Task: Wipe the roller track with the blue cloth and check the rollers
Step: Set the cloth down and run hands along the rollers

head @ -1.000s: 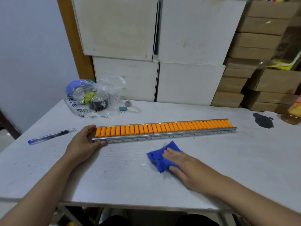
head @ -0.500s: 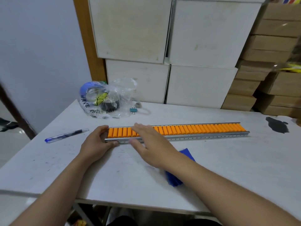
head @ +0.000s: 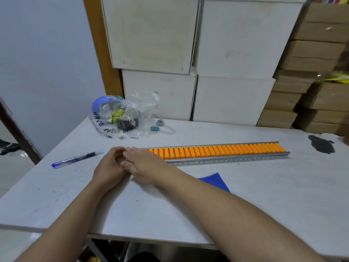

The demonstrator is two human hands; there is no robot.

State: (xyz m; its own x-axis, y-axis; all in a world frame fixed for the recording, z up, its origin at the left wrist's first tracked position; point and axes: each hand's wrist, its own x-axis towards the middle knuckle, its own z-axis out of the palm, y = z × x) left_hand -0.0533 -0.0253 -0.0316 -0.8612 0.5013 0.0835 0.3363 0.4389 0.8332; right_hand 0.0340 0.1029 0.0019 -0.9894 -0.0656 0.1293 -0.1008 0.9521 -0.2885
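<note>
The roller track (head: 217, 153), a metal rail filled with orange rollers, lies across the white table (head: 264, 195). Its left end is covered by both hands. My left hand (head: 110, 165) grips that end. My right hand (head: 146, 165) lies flat over the leftmost rollers, fingers pointing left and touching the left hand. The blue cloth (head: 215, 180) rests on the table in front of the track, partly hidden behind my right forearm; neither hand touches it.
A blue pen (head: 77, 159) lies left of the hands. A clear plastic bag (head: 122, 118) with items and a small binder clip (head: 154, 128) sit behind the track. A dark stain (head: 321, 144) marks the far right. White and cardboard boxes (head: 234, 97) stand stacked behind.
My right hand left the blue cloth, reached onto the rollers and slid left along the track to the end by my left hand. The cloth stayed on the table.
</note>
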